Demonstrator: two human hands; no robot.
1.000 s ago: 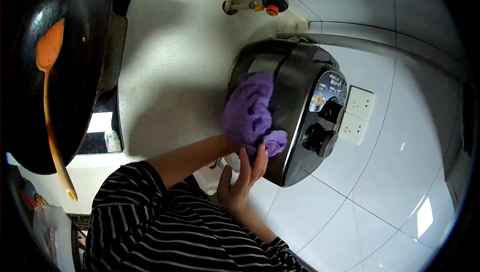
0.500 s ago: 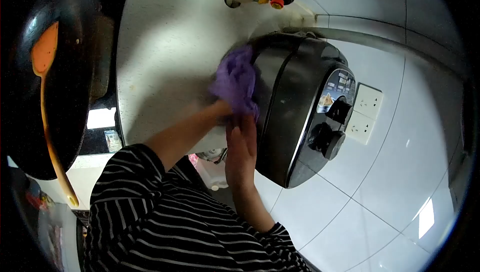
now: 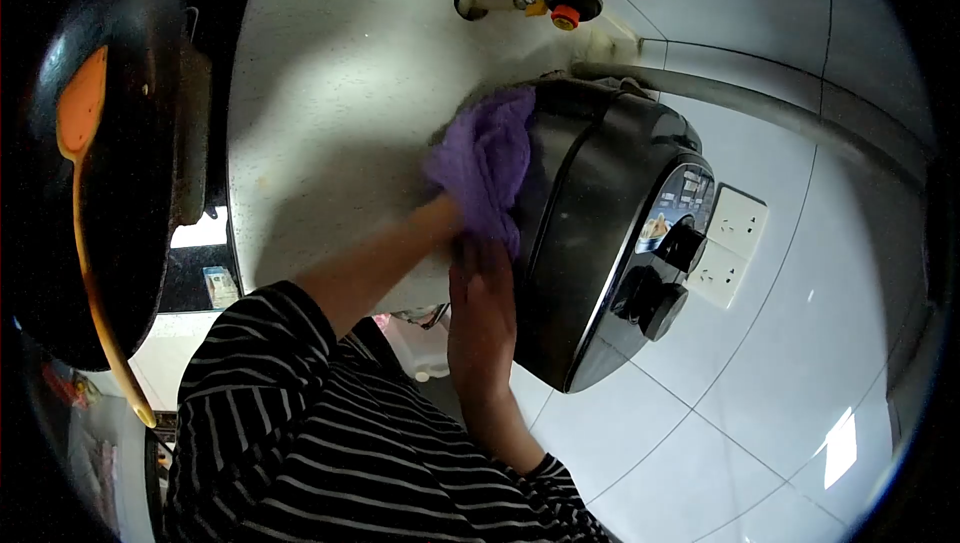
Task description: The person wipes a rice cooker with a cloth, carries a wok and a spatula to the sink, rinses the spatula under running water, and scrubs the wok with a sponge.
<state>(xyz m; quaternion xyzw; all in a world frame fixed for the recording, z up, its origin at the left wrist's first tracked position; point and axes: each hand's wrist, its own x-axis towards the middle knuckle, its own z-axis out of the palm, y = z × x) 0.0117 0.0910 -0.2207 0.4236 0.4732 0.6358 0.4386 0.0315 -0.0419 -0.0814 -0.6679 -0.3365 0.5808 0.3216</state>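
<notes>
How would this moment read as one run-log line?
purple cloth: against black kitchen appliance | left hand: mostly hidden by cloth | right hand: at cloth's near edge | orange spatula: in wok

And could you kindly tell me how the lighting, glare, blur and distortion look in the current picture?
In the head view, glare marks the tiles and wok, while shadow darkens part of the counter; the cloth looks slightly soft in the head view; the head view's edges bow the tile lines and fall off to black.
</notes>
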